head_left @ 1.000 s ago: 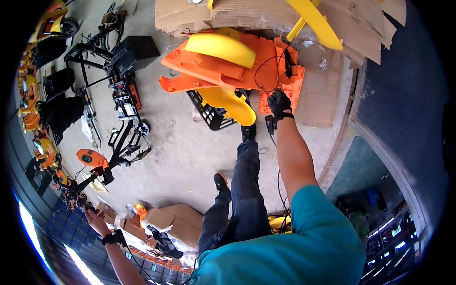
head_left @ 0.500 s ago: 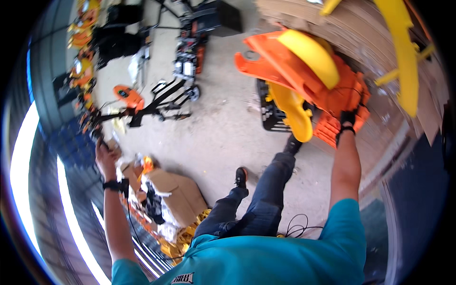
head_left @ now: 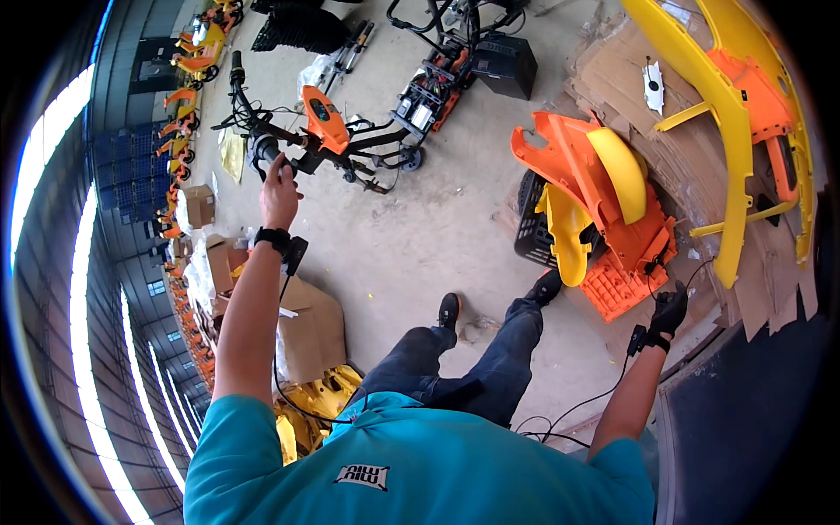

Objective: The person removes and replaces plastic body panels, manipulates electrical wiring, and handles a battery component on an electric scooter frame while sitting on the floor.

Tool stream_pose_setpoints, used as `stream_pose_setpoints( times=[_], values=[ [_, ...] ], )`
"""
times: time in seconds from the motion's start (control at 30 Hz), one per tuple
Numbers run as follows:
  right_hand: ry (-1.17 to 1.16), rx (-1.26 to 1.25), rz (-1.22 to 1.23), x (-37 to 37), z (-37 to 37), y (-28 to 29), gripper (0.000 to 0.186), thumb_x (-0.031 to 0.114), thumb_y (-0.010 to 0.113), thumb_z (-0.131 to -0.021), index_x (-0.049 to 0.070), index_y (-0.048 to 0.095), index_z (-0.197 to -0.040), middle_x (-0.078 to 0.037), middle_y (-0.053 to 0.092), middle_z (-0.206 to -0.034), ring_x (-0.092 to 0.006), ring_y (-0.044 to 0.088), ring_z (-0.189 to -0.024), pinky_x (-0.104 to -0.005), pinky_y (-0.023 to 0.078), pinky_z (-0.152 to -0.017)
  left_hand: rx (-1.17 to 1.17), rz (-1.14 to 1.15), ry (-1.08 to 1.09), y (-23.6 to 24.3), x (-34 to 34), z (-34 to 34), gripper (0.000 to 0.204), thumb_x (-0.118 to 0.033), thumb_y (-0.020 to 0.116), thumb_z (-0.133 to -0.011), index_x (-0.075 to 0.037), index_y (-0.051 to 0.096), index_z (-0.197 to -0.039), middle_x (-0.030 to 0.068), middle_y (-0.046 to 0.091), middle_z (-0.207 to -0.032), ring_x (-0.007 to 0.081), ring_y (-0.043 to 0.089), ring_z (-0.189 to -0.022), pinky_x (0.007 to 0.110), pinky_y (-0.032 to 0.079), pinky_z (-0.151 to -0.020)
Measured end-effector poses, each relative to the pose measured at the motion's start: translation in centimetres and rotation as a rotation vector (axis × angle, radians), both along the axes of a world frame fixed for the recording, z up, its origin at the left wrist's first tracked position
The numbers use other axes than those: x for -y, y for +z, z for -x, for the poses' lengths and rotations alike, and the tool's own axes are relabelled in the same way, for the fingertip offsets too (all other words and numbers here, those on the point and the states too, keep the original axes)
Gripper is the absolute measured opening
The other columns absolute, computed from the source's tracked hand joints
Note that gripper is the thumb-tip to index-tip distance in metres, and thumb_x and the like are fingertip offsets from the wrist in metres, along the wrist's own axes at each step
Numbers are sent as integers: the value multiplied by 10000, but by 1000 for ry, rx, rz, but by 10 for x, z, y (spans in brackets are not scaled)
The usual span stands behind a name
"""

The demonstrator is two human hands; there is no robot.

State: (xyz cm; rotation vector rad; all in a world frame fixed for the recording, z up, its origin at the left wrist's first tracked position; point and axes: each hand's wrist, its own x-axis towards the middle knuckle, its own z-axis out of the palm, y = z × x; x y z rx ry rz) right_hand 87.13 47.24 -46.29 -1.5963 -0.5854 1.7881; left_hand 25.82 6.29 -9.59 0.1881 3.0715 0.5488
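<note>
Concrete workshop floor, flattened cardboard (head_left: 691,166) along one side, rows of small orange and yellow vehicles (head_left: 188,52) at the far wall. Left hand (head_left: 278,179) reaches for the black handlebar grip (head_left: 259,149) of a bare black metal scooter frame with an orange display panel (head_left: 325,118); fingers at the grip, closure cannot be told. Right hand (head_left: 668,308), black-gloved, hangs low just beside the stacked orange and yellow plastic body panels (head_left: 604,210), apparently empty. Hands well apart. Judgement: grasp the grip fully before pulling the frame; watch the loose cables.
</note>
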Motion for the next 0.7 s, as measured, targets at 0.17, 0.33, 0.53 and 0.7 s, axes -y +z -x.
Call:
stream_pose_setpoints(
  times=[0.17,0.33,0.53,0.7],
  values=[
    [148,195,-114,-2,-3,87,215,269,539,-906,102,619,-1015,38,341,-655,-89,374,-590,-274,389,-609,45,-70,-26,4,6,3,361,-286,471,-936,-196,537,-1279,86,606,-683,196,637,-552,330,510,-565],
    [203,332,-270,10,12,182,230,284,527,-910,89,624,-985,47,315,-622,-81,344,-558,-266,388,-580,79,-169,-61,5,21,7,307,-278,479,-935,-168,588,-1200,154,673,-825,226,668,-594,351,517,-594],
    [260,443,-542,35,70,342,272,254,494,-933,45,611,-1063,43,341,-613,-75,377,-555,-249,400,-569,218,-387,-152,20,35,3,301,-243,495,-938,-91,566,-1188,138,647,-755,226,643,-568,356,507,-577],
    [474,455,-835,66,168,463,318,258,454,-961,13,571,-1126,44,350,-622,-58,374,-566,-229,394,-577,201,-259,-377,13,63,17,387,-161,527,-884,-172,464,-1266,249,642,-873,434,618,-807,497,483,-694]
  ],
)
